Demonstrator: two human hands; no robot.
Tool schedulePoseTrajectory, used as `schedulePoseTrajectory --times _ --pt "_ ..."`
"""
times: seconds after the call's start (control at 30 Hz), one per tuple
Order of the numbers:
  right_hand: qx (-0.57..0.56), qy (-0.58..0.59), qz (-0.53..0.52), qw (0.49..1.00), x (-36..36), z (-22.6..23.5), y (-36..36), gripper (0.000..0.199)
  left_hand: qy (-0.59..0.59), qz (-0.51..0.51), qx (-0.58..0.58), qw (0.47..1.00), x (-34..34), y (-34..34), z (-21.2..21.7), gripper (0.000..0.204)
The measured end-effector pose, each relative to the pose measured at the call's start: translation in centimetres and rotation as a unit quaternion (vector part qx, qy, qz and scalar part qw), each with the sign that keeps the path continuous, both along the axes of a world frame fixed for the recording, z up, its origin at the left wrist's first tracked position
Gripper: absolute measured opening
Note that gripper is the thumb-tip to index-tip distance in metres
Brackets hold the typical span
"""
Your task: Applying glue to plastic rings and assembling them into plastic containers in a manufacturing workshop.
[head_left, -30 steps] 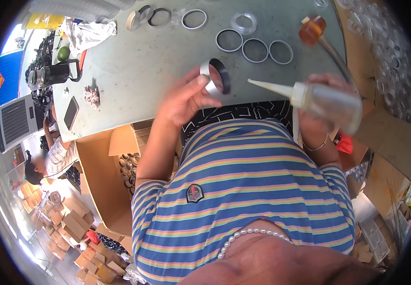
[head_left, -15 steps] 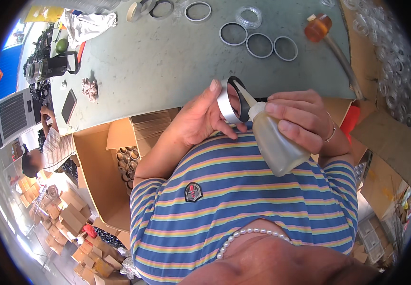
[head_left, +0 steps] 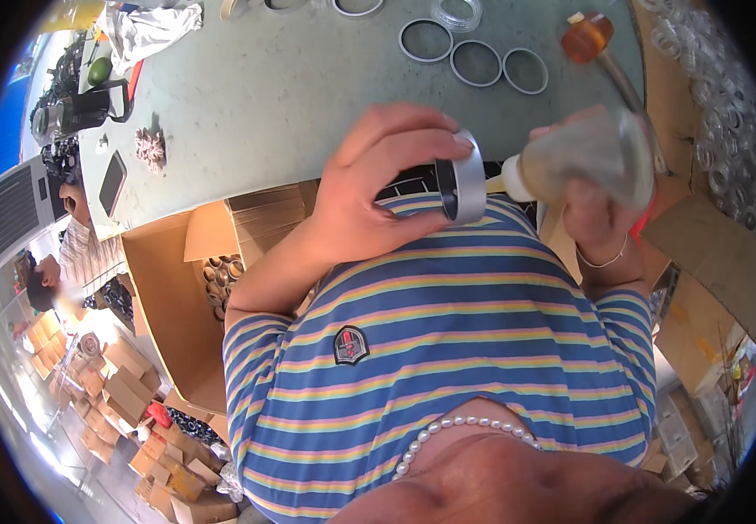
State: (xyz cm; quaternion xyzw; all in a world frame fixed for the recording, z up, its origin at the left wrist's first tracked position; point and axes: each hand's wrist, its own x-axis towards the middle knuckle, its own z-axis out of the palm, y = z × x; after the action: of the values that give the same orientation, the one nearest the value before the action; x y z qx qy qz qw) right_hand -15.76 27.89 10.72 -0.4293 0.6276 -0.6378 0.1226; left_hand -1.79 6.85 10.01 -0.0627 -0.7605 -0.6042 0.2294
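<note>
My left hand (head_left: pixel 378 179) pinches a silver ring with a dark inside (head_left: pixel 472 182) between thumb and fingers, just past the table's near edge. My right hand (head_left: pixel 594 210) grips a translucent squeeze bottle (head_left: pixel 600 157) holding a pale liquid. The bottle lies tilted sideways, its white cap and narrow nozzle pointing left at the ring. Where the nozzle tip ends is partly hidden by the ring's wall. Bottle and right fingers are slightly blurred.
On the green table (head_left: pixel 282 113) lie several loose rings (head_left: pixel 476 64), an orange-headed mallet (head_left: pixel 587 39), a phone (head_left: pixel 112 183) and a crumpled cloth (head_left: pixel 150 150). An open cardboard box (head_left: pixel 164 306) with rings stands below at left. Clear rings (head_left: pixel 731 131) fill the right. Another person (head_left: pixel 81 258) sits far left.
My left hand has turned the ring and shifted it right. The bottle has swung from upright-leaning to nearly sideways and moved up and right, its nozzle now on the ring's right side.
</note>
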Motion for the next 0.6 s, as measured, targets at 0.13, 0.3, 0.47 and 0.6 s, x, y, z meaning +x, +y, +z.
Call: schedulePoseTrajectory --times 0.13,0.3,0.47,0.6 --pt "-0.046 -0.191 -0.06 0.979 0.0 0.6 -2.0 0.042 0.149 -0.01 -0.172 0.974 -1.0 -0.5 -1.3 0.042" --pt "0.041 -0.428 -0.034 0.902 -1.0 0.0 -2.8 0.032 0.199 -0.01 -0.199 0.96 -1.1 -0.2 -1.6 0.039" --pt "-0.037 -0.642 -0.01 0.765 -0.6 -3.7 -3.6 0.037 0.226 0.011 -0.21 0.951 -1.1 -0.3 -1.7 0.045" --pt "-0.146 -0.615 -0.115 0.766 -1.2 -6.3 -3.6 0.039 -0.073 0.117 -0.171 0.976 -0.7 -1.9 -2.5 0.064"
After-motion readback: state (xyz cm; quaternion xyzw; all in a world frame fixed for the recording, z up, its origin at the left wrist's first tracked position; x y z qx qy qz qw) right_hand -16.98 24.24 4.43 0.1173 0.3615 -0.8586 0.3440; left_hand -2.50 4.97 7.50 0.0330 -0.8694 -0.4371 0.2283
